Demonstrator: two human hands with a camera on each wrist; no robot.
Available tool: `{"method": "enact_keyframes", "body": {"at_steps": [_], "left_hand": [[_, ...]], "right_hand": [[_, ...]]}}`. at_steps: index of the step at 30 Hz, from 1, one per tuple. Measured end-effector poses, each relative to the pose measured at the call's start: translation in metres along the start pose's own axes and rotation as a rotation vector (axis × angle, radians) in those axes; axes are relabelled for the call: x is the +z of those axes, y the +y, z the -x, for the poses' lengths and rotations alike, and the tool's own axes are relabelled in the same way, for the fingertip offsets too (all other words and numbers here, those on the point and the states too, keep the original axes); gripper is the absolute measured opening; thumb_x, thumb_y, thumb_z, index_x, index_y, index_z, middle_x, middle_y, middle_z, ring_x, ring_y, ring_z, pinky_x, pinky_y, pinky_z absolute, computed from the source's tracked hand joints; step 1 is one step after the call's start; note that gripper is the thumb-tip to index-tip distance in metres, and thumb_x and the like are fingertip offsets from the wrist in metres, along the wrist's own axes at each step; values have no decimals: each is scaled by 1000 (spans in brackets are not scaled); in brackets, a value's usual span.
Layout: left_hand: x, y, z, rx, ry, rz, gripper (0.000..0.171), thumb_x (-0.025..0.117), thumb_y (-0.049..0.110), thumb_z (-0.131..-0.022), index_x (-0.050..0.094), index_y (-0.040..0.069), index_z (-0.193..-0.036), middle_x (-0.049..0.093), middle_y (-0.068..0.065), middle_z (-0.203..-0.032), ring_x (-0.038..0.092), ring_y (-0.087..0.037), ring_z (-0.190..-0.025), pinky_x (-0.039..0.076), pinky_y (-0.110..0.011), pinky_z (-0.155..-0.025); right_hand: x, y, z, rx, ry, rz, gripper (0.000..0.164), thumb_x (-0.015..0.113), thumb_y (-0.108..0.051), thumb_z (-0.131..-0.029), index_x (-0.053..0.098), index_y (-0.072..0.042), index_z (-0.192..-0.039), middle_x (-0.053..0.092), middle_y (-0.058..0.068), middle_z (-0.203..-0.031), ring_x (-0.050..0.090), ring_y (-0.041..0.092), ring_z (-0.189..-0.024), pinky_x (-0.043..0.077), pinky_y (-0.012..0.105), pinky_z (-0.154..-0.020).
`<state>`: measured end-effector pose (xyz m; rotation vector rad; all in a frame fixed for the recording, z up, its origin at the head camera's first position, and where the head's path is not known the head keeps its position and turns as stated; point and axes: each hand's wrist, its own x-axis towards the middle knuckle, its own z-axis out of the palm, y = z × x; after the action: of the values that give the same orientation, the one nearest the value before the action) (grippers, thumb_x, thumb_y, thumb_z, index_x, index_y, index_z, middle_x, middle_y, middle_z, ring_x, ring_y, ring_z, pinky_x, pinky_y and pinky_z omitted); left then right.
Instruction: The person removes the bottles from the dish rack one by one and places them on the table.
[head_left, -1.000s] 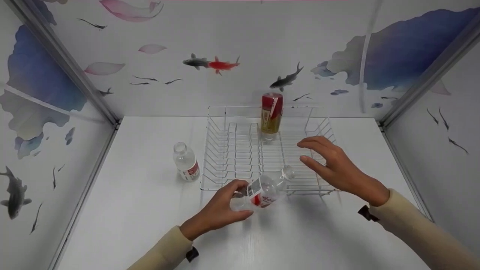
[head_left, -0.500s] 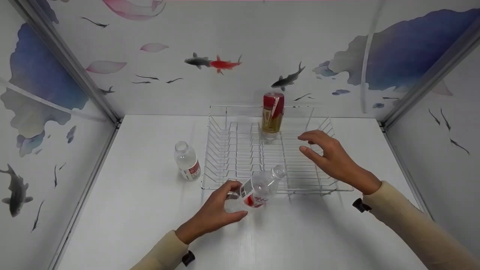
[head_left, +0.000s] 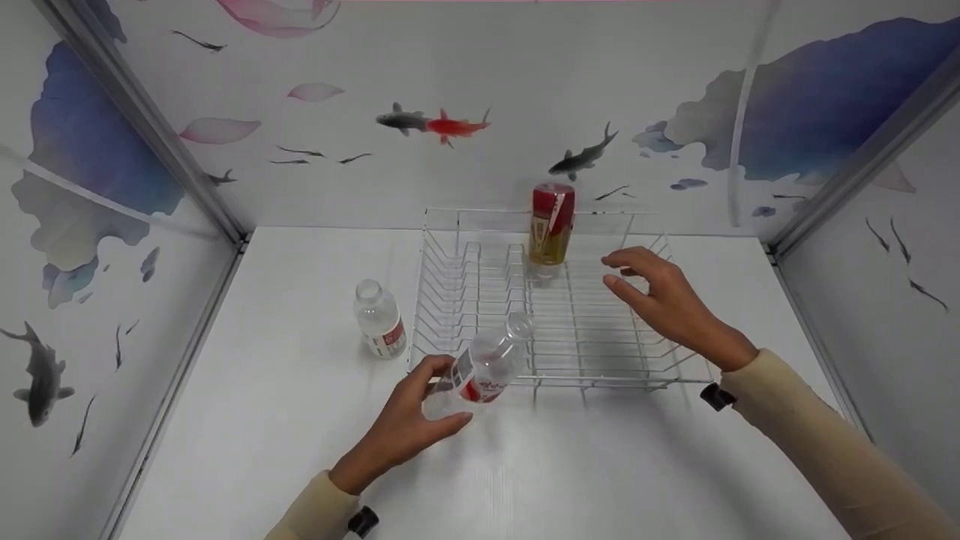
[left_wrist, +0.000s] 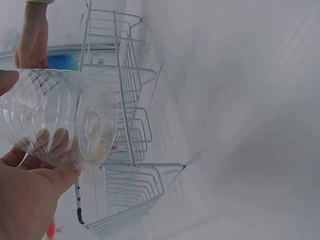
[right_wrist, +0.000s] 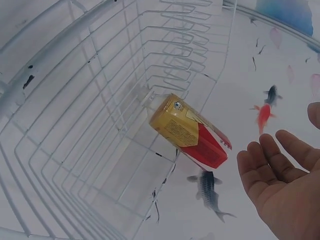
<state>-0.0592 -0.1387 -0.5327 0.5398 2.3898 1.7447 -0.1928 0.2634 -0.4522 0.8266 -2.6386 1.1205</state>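
Note:
My left hand (head_left: 401, 424) grips a clear plastic bottle (head_left: 480, 375) near its base, thumb on one side and fingers on the other. The bottle carries a red-and-white label and has no cap; it is tilted, its mouth toward the upper right over the front edge of a white wire dish rack (head_left: 615, 385). In the left wrist view, the base of this clear bottle (left_wrist: 97, 127) faces the camera. Above the rack's right side, my right hand (head_left: 671, 304) holds nothing, its fingers relaxed and slightly bent. A red-and-gold bottle (right_wrist: 192, 127) stands neck down at the rack's back.
Left of the rack, a second clear bottle (head_left: 381, 322) with a red-and-white label stands upright on the white table (head_left: 285, 390). White panels printed with fish and petals enclose the back and both sides.
My left hand has moved left with the clear bottle, which has tipped a little more upright. My right hand has risen slightly toward the back. The red-and-gold bottle stays put in the rack.

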Motion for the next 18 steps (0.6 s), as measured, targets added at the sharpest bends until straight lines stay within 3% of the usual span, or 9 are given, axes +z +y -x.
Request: {"method": "enact_keyframes", "body": {"at_steps": [5, 18], "left_hand": [[-10, 0, 6, -43, 70, 3, 71, 92, 18, -92, 53, 16, -150, 62, -2, -148, 62, -28, -137, 49, -59, -121], [-24, -4, 19, -53, 201, 5, 73, 92, 18, -92, 53, 11, -152, 63, -6, -150, 59, -31, -143, 46, -62, -122]], "right_hand": [[1, 6, -3, 40, -1, -17, 30, 68, -14, -111, 71, -4, -140, 71, 11, -137, 65, 30, -130, 56, 55, -109], [3, 15, -5, 89, -6, -63, 30, 65, -16, -113, 70, -3, -140, 70, 15, -138, 65, 34, -131, 54, 64, -110]]}}
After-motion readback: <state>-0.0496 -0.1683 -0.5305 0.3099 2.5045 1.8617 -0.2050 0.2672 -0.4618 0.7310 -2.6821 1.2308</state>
